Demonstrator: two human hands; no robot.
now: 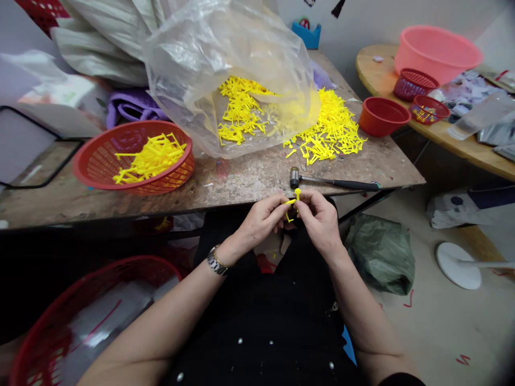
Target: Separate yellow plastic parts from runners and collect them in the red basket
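Close together over my lap, just off the table's front edge, both hands pinch small yellow plastic pieces. My left hand (269, 215) is closed on a thin yellow plastic piece (288, 219) with a bent end. Between the thumb and fingers of my right hand (318, 217) stands another yellow plastic piece (298, 192), its round head up. The two pieces meet or nearly meet; I cannot tell whether they are joined. A hammer (338, 183) with a black handle lies on the table just beyond my hands. Loose yellow pieces (332, 128) are heaped behind it.
A red basket (86, 166) holds yellow pieces at the left of the worktable (241, 179). A clear plastic bag (185, 80) lies open over more pieces. A red bowl (382, 120) stands at the right corner. Below left is a large red basket (36, 332); a green bag (382, 252) sits on the floor.
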